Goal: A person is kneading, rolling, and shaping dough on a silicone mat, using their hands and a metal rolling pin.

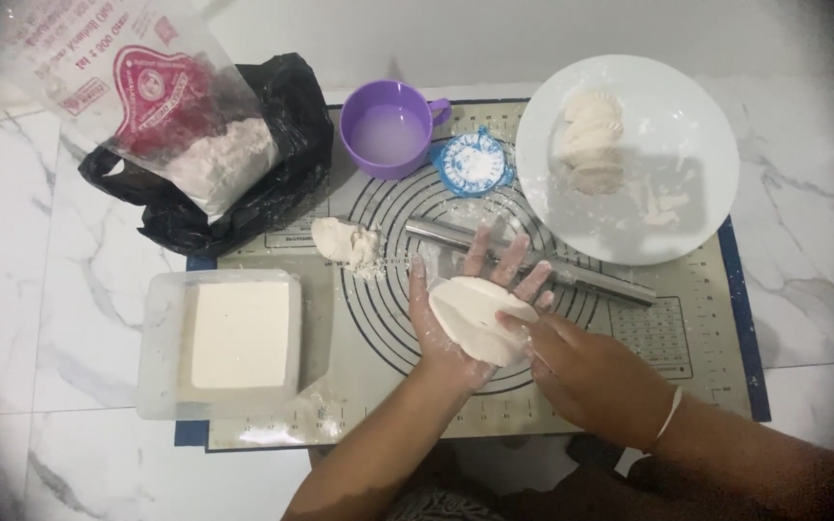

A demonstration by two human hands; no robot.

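Dough round (480, 318), white and flat, lay across the open palm of the left hand (456, 314), fingers spread and dusted with flour. The right hand (586, 371) met it from the right, fingertips pinching the near right edge of the round; a thin white band circled that wrist. Both hands hovered over the middle of a beige baking mat (359, 386) printed with concentric circles and edged in dark blue, spread on a white marbled counter (69, 289).

Metal rolling pin (552, 270) lay on the mat just beyond the hands, running from left-far to right-near, partly hidden behind the left fingers. A small lump of dough (345, 241) with loose crumbs sat on the mat left of the pin's far end.

White plate (697, 135) stood at the far right, overlapping the mat's edge, carrying a short stack of folded dumplings (593, 140) and flour smears. A small blue round mould (473, 162), floury, lay between the plate and a purple cup (393, 125) of cloudy liquid, handle toward the right.

Clear plastic bag of flour (214, 154), with red print, rested at the far left on a crumpled black plastic bag (272, 203). A translucent rectangular container (161, 338) holding a white block (240, 333) sat at the near left, on the mat's left edge.
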